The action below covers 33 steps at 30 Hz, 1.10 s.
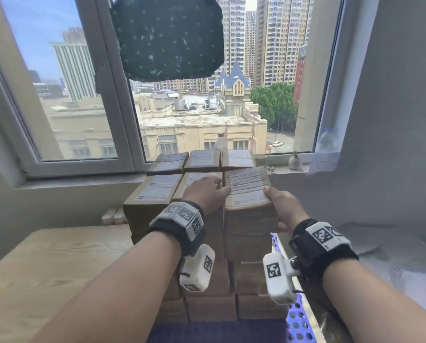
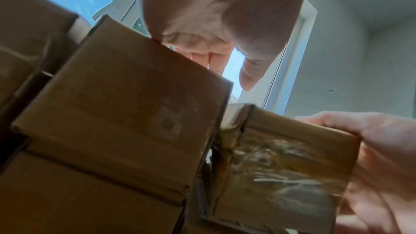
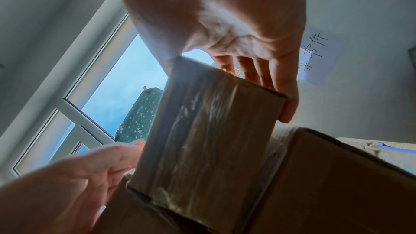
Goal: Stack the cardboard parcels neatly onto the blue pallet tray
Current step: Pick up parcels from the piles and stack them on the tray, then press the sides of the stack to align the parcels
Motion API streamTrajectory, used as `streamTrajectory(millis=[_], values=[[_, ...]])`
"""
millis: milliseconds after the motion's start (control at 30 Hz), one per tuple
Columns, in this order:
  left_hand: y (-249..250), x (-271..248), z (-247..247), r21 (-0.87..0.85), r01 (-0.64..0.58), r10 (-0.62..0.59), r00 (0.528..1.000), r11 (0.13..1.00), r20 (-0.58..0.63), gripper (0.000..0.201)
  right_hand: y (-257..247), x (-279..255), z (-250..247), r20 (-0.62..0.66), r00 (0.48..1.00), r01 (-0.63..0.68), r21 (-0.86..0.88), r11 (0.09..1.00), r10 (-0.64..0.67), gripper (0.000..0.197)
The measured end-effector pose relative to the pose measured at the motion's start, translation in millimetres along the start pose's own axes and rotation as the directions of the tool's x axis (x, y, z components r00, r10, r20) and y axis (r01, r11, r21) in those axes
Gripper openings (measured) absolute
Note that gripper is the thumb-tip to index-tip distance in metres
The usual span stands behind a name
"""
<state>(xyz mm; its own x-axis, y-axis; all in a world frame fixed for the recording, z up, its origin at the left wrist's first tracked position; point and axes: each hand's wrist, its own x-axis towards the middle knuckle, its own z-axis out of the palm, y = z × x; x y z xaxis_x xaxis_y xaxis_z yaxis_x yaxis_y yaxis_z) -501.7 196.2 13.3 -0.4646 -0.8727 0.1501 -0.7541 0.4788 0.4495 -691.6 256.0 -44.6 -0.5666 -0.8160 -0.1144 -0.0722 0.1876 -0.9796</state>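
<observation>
A tall stack of cardboard parcels point(image 1: 157, 186) stands on the blue pallet tray point(image 1: 298, 318), with labelled tops in two rows. The front right parcel point(image 1: 247, 189) sits slightly higher than its neighbours. My right hand point(image 1: 278, 204) grips its near right corner, thumb on top, fingers down the side; the right wrist view shows this taped parcel point(image 3: 209, 131) between thumb and fingers. My left hand point(image 1: 208, 190) lies flat on the middle front parcel point(image 2: 126, 104), thumb against the held parcel's point(image 2: 281, 163) left edge.
The stack stands against a windowsill holding a small cup point(image 1: 260, 159) and a little vase point(image 1: 295, 160); a plastic bottle point(image 1: 220, 142) rises behind the parcels. A wooden table point(image 1: 46, 268) is at the left, a grey wall and pale ledge point(image 1: 392, 256) at the right.
</observation>
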Motion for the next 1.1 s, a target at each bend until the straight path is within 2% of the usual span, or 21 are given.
streamTrajectory(millis=[100, 233, 367, 433, 533, 600, 667, 733, 833, 900, 933, 1000, 1100], values=[[1, 3, 5, 0.045, 0.004, -0.004, 1.0, 0.999, -0.006, 0.04, 4, 6, 4, 0.009, 1.0, 0.007, -0.047, 0.999, -0.007, 0.088], [1, 4, 9, 0.07, 0.002, 0.0, 1.0, 0.998, -0.031, 0.038, -5, -6, 5, -0.002, 0.999, 0.037, -0.167, 0.985, -0.038, 0.068], [-1, 3, 9, 0.069, 0.003, -0.001, 0.999, 0.998, -0.032, 0.033, 3, -2, 4, 0.009, 1.0, 0.024, -0.206, 0.978, -0.023, 0.081], [-1, 0, 7, 0.016, 0.007, -0.007, 0.999, 1.0, -0.051, 0.036, 0, -6, 3, 0.014, 1.0, 0.024, -0.192, 0.981, -0.022, 0.085], [-2, -12, -1, -0.085, -0.016, 0.001, 0.985, 0.996, -0.173, 0.043, 2, -18, -5, -0.034, 0.997, 0.057, -0.162, 0.985, -0.063, 0.068], [-11, -25, -7, -0.174, -0.025, -0.024, 0.961, 0.984, -0.275, 0.04, 17, -20, -14, -0.086, 0.994, 0.056, -0.129, 0.99, -0.067, 0.058], [-31, -39, -13, -0.326, 0.004, -0.134, 0.916, 0.945, -0.379, 0.035, 37, -23, -23, -0.128, 0.991, 0.022, -0.072, 0.997, -0.031, 0.049], [-59, -53, -17, -0.49, 0.062, -0.313, 0.836, 0.87, -0.45, 0.032, 60, -25, -29, -0.176, 0.984, -0.014, -0.013, 1.0, 0.012, 0.032], [-105, -72, -14, -0.643, 0.087, -0.534, 0.646, 0.761, -0.545, 0.03, 90, -31, -32, -0.231, 0.969, -0.078, 0.036, 0.996, 0.084, 0.026], [-129, -81, -7, -0.685, 0.084, -0.611, 0.539, 0.724, -0.579, 0.029, 109, -34, -31, -0.237, 0.963, -0.118, 0.066, 0.991, 0.131, 0.023], [-139, -86, -2, -0.702, 0.082, -0.632, 0.518, 0.708, -0.577, 0.027, 119, -33, -29, -0.232, 0.96, -0.142, 0.072, 0.987, 0.155, 0.022], [-157, -91, 13, -0.756, 0.105, -0.688, 0.51, 0.646, -0.517, 0.025, 138, -35, -26, -0.226, 0.954, -0.188, 0.064, 0.98, 0.197, 0.021], [-199, -100, 56, -0.859, 0.254, -0.807, 0.53, 0.444, -0.26, 0.02, 162, -42, -20, -0.138, 0.938, -0.317, 0.036, 0.948, 0.319, 0.022]])
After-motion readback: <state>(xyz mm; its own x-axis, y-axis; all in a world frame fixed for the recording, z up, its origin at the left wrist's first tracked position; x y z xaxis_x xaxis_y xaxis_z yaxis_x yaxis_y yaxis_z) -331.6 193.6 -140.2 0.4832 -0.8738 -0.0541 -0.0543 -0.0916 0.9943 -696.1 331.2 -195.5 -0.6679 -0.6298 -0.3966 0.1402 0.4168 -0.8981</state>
